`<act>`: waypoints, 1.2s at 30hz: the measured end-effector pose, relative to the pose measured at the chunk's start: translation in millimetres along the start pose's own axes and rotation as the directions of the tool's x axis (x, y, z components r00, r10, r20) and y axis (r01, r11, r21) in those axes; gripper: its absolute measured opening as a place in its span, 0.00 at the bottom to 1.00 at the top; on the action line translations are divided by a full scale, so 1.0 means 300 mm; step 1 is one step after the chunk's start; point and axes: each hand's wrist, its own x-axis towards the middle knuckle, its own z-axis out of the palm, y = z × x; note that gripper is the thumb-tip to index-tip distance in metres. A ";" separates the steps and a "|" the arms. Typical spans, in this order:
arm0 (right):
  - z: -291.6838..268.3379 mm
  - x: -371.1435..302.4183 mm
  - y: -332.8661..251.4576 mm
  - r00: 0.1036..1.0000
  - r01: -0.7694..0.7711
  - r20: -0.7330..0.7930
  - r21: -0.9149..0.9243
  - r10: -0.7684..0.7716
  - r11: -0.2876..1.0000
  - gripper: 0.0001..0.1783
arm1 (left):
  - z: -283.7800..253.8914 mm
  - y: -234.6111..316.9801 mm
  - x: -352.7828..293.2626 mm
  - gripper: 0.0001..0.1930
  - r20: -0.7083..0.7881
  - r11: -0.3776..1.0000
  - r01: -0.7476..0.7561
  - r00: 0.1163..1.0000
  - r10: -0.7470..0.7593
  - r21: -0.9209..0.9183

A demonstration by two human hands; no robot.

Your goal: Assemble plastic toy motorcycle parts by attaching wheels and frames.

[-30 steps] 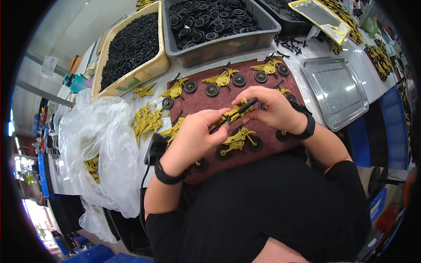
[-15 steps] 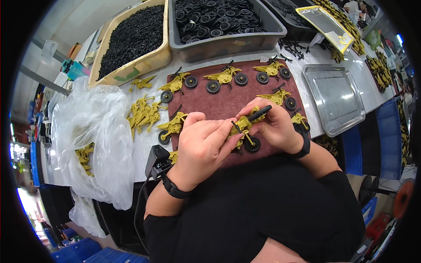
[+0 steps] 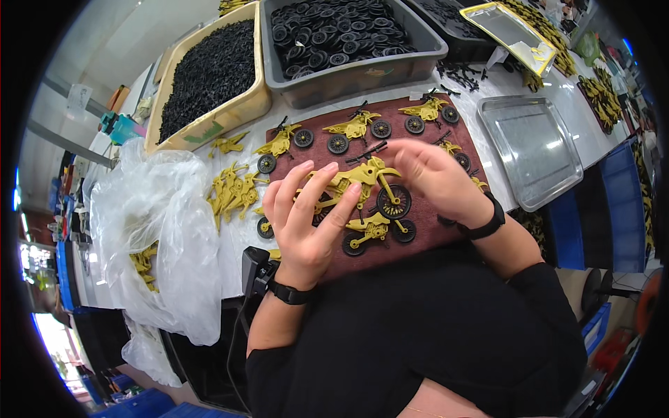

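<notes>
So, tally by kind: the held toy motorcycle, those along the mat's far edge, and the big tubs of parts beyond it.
Held toy motorcycle: 1
Far-edge toy motorcycles: 3
Big tubs: 3 (cream tub, grey tub, black tub)
Total: 7

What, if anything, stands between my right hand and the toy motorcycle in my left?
Nothing visible: your right hand is beside the front of the toy motorcycle, which your left hand holds toward the rear.
</notes>
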 end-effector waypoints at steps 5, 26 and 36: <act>0.038 -0.014 -0.013 0.997 -0.071 0.026 0.088 0.069 0.994 0.16 | 0.008 -0.008 -0.013 0.29 0.030 0.992 0.125 0.992 -0.124 -0.026; 0.053 -0.007 0.014 0.996 -0.068 0.052 -0.167 0.077 0.984 0.15 | 0.000 0.026 -0.055 0.12 0.404 0.282 0.651 0.695 -0.595 -0.704; 0.029 0.044 0.045 0.953 -0.302 0.005 0.029 0.302 0.953 0.22 | -0.004 -0.013 -0.012 0.22 0.235 0.923 0.270 0.949 -0.208 -0.274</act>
